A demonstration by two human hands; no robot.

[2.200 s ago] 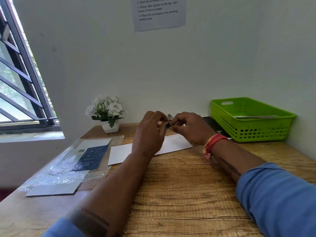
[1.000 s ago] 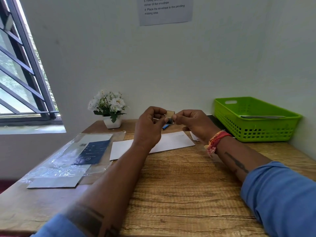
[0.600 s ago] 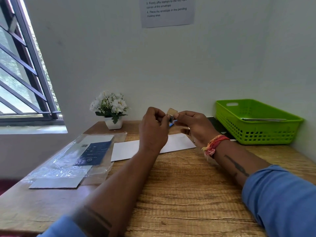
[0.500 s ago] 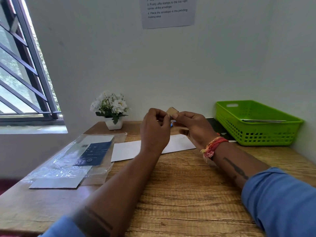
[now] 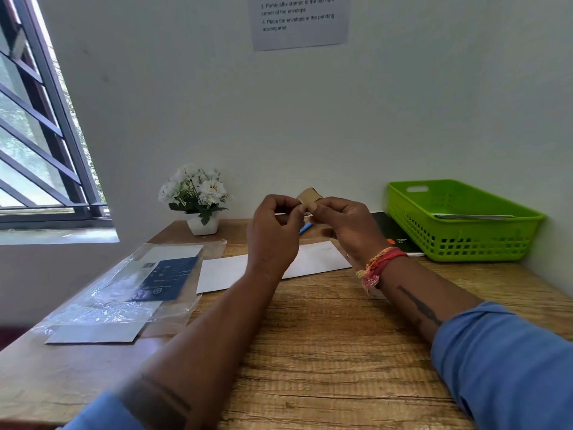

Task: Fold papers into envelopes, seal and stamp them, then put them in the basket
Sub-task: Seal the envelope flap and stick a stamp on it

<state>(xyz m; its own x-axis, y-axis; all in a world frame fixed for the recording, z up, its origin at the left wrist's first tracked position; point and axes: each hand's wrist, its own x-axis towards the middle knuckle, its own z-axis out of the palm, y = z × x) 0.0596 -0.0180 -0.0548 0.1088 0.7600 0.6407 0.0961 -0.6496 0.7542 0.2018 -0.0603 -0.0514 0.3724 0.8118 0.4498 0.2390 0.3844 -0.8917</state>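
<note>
Both hands are raised above the wooden desk [image 5: 325, 336], pinching a small tan stamp piece [image 5: 309, 195] between their fingertips. My left hand [image 5: 274, 234] grips it from the left and my right hand [image 5: 347, 226] from the right. Under the hands a white envelope [image 5: 223, 271] lies flat on the desk. At the right, by the wall, stands the green basket [image 5: 459, 240] with a flat envelope [image 5: 474, 216] inside it. Most of the stamp piece is hidden by my fingers.
A clear plastic pack of envelopes with a dark blue label [image 5: 148, 283] lies at the left. A white flower pot [image 5: 201, 223] stands at the back. A blue pen [image 5: 305, 228] and a black booklet [image 5: 393, 235] lie behind the hands. An instruction sheet [image 5: 299, 20] hangs on the wall.
Both hands stay together at the same spot, working the small tan piece between the fingertips; it now sticks up more above my right thumb. The envelope has not moved.
</note>
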